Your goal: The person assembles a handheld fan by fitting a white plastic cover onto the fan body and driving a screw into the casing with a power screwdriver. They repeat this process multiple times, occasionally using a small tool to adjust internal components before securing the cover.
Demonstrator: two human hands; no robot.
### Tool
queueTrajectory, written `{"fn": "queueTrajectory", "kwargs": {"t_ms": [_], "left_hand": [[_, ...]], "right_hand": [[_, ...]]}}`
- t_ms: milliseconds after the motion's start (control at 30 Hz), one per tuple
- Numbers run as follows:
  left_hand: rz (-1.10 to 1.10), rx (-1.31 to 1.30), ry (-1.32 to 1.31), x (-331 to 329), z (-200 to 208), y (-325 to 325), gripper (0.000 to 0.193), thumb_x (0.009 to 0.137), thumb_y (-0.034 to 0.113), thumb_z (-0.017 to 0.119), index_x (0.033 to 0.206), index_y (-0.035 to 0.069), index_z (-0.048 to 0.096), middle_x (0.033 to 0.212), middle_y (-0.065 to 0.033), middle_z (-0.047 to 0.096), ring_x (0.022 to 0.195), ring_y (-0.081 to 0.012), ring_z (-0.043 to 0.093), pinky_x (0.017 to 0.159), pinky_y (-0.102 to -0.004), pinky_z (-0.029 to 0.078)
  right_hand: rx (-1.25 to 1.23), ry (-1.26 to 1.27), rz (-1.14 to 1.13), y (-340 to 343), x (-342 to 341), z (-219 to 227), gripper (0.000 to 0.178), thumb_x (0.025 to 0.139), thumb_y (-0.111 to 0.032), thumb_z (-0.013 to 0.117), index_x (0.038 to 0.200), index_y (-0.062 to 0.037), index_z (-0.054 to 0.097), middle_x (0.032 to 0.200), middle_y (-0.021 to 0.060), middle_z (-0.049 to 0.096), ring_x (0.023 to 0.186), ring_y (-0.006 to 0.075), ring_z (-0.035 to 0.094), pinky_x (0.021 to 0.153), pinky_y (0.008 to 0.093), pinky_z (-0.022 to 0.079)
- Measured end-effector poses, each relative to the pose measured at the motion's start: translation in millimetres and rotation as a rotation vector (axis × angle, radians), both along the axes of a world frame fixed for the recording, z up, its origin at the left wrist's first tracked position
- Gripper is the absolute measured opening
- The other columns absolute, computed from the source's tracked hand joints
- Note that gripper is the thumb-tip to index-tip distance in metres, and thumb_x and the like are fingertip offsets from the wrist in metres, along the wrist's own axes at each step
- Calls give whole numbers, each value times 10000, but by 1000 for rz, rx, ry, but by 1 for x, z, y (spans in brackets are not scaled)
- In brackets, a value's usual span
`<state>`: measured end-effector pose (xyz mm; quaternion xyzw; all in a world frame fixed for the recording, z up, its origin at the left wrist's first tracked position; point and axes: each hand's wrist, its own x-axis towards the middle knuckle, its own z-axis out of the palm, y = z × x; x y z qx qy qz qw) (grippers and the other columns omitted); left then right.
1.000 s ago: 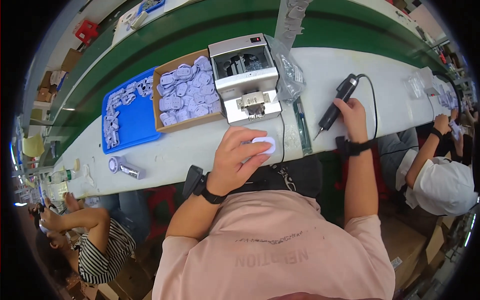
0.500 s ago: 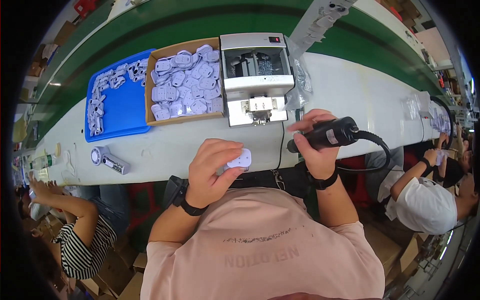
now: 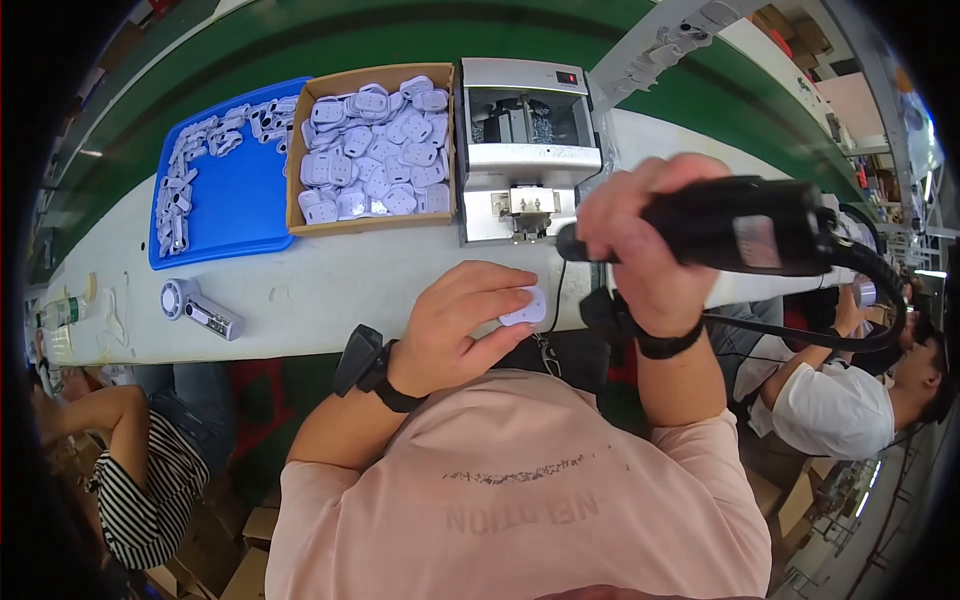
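Observation:
My left hand [image 3: 474, 325] pinches a small white plastic housing [image 3: 524, 306] between thumb and fingers, just above the table's near edge. Higher up, my right hand [image 3: 650, 245] is wrapped round a black electric screwdriver [image 3: 740, 225], which lies sideways with its nose to the left and its cable trailing from the right end. Behind the hands stands a silver screw-feeding machine [image 3: 528, 155]; the screwdriver's nose shows close to its front. Left of the machine, a cardboard box [image 3: 374, 228] is filled with similar white housings [image 3: 380, 150].
A blue tray [image 3: 225, 205] holds several small white parts along its edges. A white device with a round head [image 3: 200, 307] lies on the white table [image 3: 380, 285]. One person in stripes [image 3: 150, 490] sits at left, another in white [image 3: 835, 400] at right.
My right hand has raised the screwdriver up and to the right, nearer the view. My left hand has shifted right with the housing, which now sits more tilted.

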<state>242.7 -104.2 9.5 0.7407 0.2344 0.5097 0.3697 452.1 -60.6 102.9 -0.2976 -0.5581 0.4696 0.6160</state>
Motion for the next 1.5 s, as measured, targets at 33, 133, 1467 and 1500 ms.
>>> {"fn": "queueTrajectory", "kwargs": {"t_ms": [33, 133, 1467, 1500], "left_hand": [[10, 4, -22, -1, -3, -1, 322, 900, 52, 788, 1195, 38, 661, 1217, -208, 731, 1045, -359, 710, 892, -429, 567], [31, 8, -66, -4, -6, -4, 333, 897, 47, 787, 1205, 39, 659, 1214, -207, 731, 1048, -359, 710, 897, -425, 566], [132, -127, -142, 13, 3, -8, 368, 826, 43, 813, 1179, 59, 710, 1042, -116, 724, 893, -304, 689, 799, -390, 554], [120, -101, -127, 13, 2, -6, 364, 828, 42, 812, 1177, 58, 711, 1046, -118, 724, 897, -306, 689, 802, -390, 553]], "right_hand": [[50, -65, -8, 6, -7, -4, 455, 864, 97, 703, 1232, -59, 486, 779, 104, 621, 661, 214, 611, 641, 345, 541], [143, -203, -13, 16, -19, -17, 426, 873, 97, 687, 1222, -51, 493, 774, 101, 623, 660, 208, 614, 637, 350, 540], [177, -99, 286, -29, -27, 54, 473, 1009, -197, 693, 1405, -115, 446, 896, 65, 589, 662, 206, 575, 655, 382, 507], [148, -96, 255, -29, -28, 52, 467, 1011, -194, 688, 1404, -117, 448, 895, 64, 588, 663, 206, 575, 657, 380, 507]]}}
